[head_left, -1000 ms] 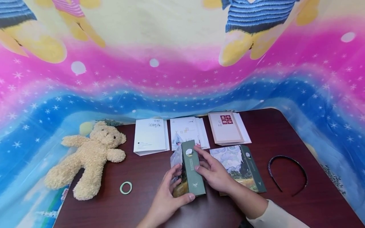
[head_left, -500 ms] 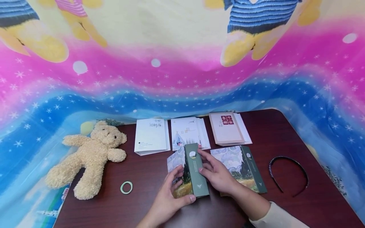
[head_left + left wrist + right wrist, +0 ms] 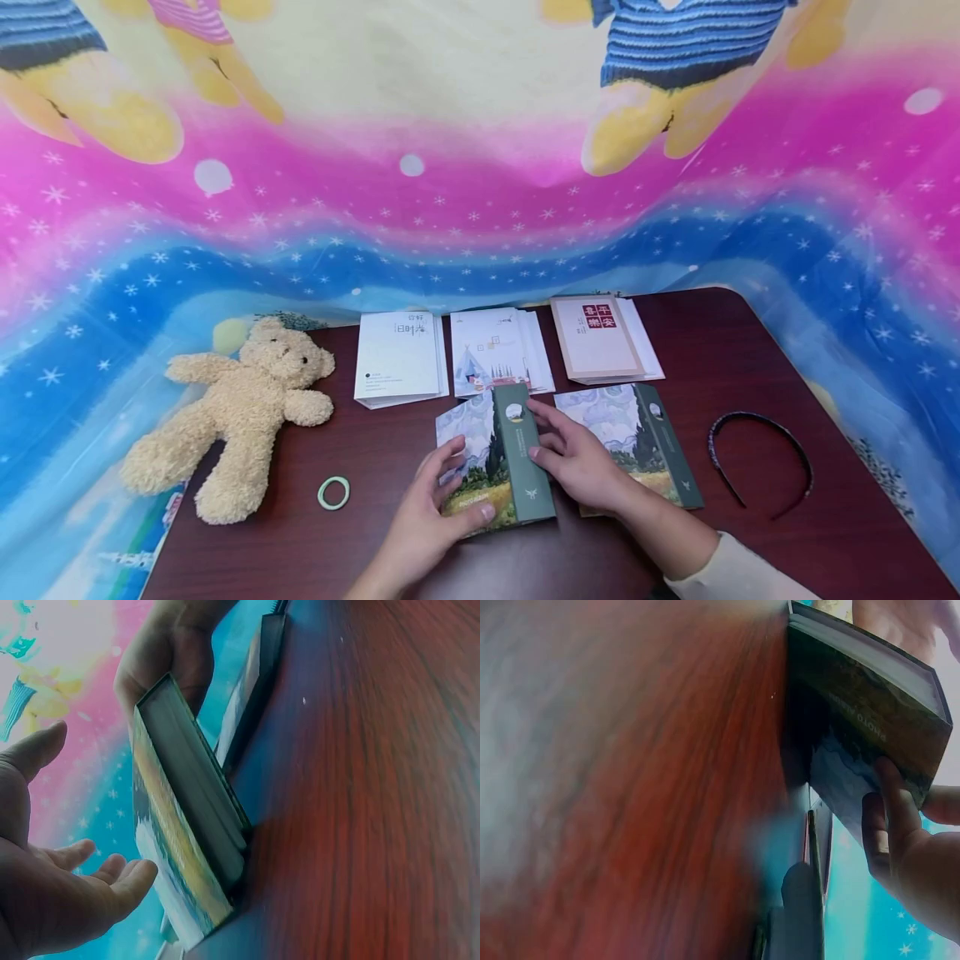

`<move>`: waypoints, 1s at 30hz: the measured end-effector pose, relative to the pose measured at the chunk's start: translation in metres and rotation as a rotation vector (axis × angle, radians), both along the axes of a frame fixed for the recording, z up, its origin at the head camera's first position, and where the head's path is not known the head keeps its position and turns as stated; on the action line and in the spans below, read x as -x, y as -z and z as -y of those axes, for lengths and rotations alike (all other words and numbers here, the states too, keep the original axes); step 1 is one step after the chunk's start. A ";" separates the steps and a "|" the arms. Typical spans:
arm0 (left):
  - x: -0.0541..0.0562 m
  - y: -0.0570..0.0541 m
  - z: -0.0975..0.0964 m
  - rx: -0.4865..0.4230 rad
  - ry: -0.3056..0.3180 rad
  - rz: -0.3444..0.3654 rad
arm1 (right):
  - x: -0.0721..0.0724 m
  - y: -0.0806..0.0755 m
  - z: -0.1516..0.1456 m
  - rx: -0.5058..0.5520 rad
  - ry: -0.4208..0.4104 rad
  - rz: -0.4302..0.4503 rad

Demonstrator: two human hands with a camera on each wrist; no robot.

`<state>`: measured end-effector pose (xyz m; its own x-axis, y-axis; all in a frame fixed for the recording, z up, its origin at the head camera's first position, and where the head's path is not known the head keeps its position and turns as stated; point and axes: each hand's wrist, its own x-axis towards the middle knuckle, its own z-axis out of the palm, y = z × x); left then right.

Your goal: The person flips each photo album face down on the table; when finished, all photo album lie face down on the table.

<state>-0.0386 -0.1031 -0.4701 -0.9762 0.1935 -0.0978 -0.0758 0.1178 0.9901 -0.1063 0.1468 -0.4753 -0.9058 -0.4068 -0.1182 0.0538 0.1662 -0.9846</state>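
A photo album (image 3: 472, 458) with a painted landscape cover and green spine stands tilted on the table, its page block visible in the left wrist view. My right hand (image 3: 581, 462) holds it at the spine side, the thumb by the spine and fingers against the back cover (image 3: 855, 712). Over the front cover hovers my left hand (image 3: 435, 508), fingers spread and loosely bent; in the left wrist view the left hand (image 3: 67, 877) is apart from the album. A matching album (image 3: 622, 442) lies just right, partly behind my right hand.
Along the back lie a white album (image 3: 397, 358), a tent-print album (image 3: 487, 346) and a beige album (image 3: 600, 337). A teddy bear (image 3: 240, 417) and a pale green ring (image 3: 333, 493) are left, a dark headband (image 3: 761, 450) right, on the dark wood table (image 3: 262, 558).
The album has shifted right and tipped toward the left, so more of its front cover shows. My right hand moved right with it; my left hand has eased away from the album's edge.
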 end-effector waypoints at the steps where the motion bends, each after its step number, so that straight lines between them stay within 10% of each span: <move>1: 0.000 0.000 0.001 0.006 -0.007 -0.003 | 0.000 0.000 -0.001 -0.001 -0.001 0.006; 30: 0.002 0.017 0.024 0.199 -0.071 0.059 | 0.007 0.011 -0.010 -0.209 -0.116 -0.032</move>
